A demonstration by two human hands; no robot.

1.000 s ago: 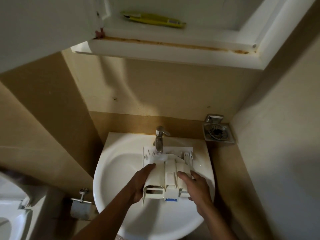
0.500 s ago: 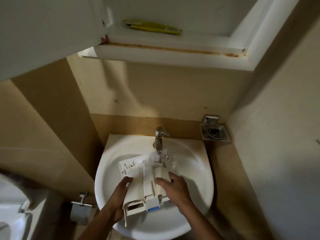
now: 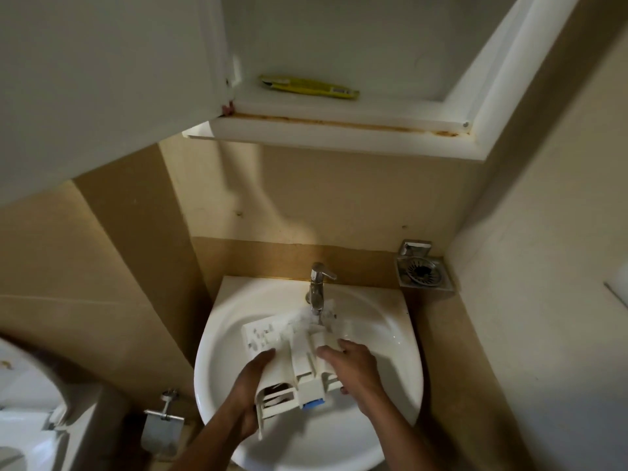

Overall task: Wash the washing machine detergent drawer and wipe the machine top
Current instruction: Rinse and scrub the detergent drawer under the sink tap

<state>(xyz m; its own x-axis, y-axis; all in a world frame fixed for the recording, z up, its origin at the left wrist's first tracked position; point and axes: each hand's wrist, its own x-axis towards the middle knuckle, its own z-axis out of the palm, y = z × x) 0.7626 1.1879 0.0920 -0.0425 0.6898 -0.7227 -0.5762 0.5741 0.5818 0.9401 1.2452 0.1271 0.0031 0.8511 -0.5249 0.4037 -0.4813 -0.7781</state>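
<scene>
The white detergent drawer (image 3: 299,355) lies over the white basin (image 3: 384,338), its far end under the chrome tap (image 3: 317,287). Water runs from the tap and splashes on that far end. A blue tab (image 3: 313,403) shows at the drawer's near end. My left hand (image 3: 253,385) grips the drawer's left side from below. My right hand (image 3: 353,367) lies on the drawer's right side, fingers curled over its top. The washing machine is out of view.
An open wall cabinet (image 3: 339,130) hangs above the basin, with a yellow packet (image 3: 307,86) on its shelf and its door (image 3: 102,79) swung left. A steel soap dish (image 3: 423,271) is mounted at the right. A toilet (image 3: 23,413) and a paper holder (image 3: 161,426) stand at lower left.
The drawer was turned to the left in the basin, then shifted so its far end sits under the tap. Water now splashes on it. Both hands stayed on the drawer.
</scene>
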